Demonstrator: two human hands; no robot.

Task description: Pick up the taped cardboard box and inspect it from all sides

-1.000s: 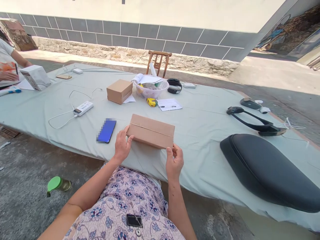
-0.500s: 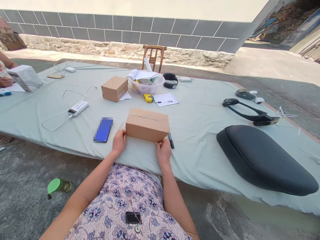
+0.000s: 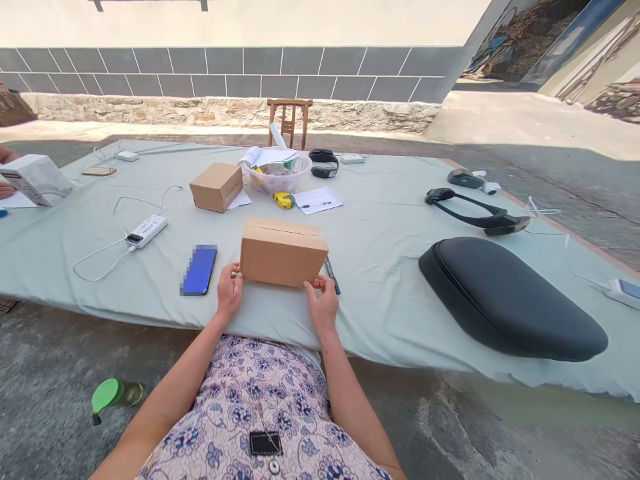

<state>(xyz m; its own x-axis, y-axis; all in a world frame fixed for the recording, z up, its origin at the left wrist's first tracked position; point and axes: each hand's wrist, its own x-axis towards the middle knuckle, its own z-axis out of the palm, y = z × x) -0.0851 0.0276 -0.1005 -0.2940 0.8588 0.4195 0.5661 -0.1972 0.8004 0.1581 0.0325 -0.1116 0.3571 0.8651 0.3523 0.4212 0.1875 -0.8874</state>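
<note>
Left grip (image 3: 231, 291) and right grip (image 3: 323, 301) partly closed, I hold the nearer cardboard box (image 3: 283, 255) by its lower corners, where light, even pressure should avoid denting.

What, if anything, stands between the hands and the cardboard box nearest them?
Nothing visible: the left hand touches the cardboard box at its near left corner, the right hand its near right one. A black marker lies beside the box, not between.

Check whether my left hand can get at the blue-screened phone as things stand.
Probably yes: the phone lies just left of your left hand, with only tablecloth between. That hand touches the nearer cardboard box, so it would likely have to leave that first.
</note>
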